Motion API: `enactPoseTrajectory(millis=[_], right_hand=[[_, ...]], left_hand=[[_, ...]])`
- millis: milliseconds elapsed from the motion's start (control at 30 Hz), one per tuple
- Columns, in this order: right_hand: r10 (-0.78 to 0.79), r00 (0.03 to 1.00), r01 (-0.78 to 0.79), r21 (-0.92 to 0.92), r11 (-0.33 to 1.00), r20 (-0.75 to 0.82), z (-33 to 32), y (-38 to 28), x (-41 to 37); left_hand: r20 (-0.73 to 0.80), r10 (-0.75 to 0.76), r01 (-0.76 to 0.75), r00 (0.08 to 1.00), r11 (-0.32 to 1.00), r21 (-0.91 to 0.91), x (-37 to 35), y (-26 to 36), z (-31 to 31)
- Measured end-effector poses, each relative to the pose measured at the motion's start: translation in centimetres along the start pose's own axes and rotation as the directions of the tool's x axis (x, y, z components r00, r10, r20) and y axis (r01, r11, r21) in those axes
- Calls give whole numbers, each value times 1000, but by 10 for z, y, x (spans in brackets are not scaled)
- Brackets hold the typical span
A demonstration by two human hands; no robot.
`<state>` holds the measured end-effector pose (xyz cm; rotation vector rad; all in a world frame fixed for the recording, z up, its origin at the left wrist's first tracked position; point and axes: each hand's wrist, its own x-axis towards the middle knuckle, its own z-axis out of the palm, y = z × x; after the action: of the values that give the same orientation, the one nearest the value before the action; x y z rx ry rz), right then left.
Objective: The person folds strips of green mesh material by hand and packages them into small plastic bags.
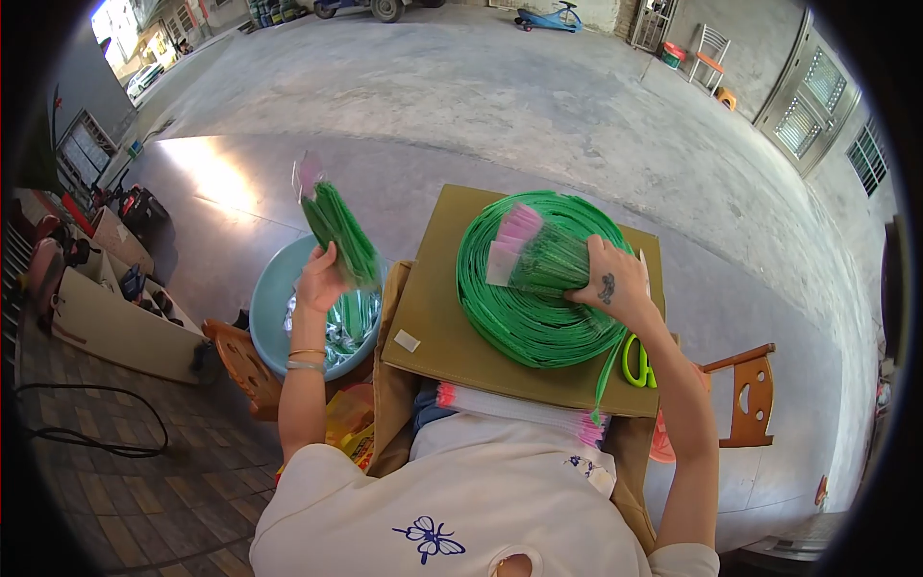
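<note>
My left hand (pixel 322 281) is closed round a clear plastic packet of green strips (pixel 346 236), raised above the rim of the blue basin (pixel 264 313). More packets (pixel 351 322) with green contents lie in that basin. A second packet of green strips (pixel 548 258), with a pink-and-white end, is gripped by my right hand (pixel 615 279) over a large flat coil of green strap (pixel 500 322). The coil rests on a brown board (pixel 433 288). Yellow-green scissor handles (pixel 631 362) show beside my right forearm. A stack of clear bags with pink edges (pixel 519 406) lies against my lap.
Wooden chairs stand at the left (pixel 240 365) and right (pixel 752 394) of the board. A cream open box (pixel 125 317) with items in it and a black cable (pixel 96 447) are at far left. Farther off are a blue ride-on toy (pixel 550 19) and an orange-seated chair (pixel 711 60).
</note>
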<state>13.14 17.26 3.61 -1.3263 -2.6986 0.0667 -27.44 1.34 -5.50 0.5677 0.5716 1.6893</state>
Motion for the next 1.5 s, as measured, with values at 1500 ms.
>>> enactPoseTrajectory(millis=[1500], right_hand=[[-6,975,-45,224,974,223,-8,22,1]], left_hand=[[141,-725,728,674,684,43,17,-161,203]])
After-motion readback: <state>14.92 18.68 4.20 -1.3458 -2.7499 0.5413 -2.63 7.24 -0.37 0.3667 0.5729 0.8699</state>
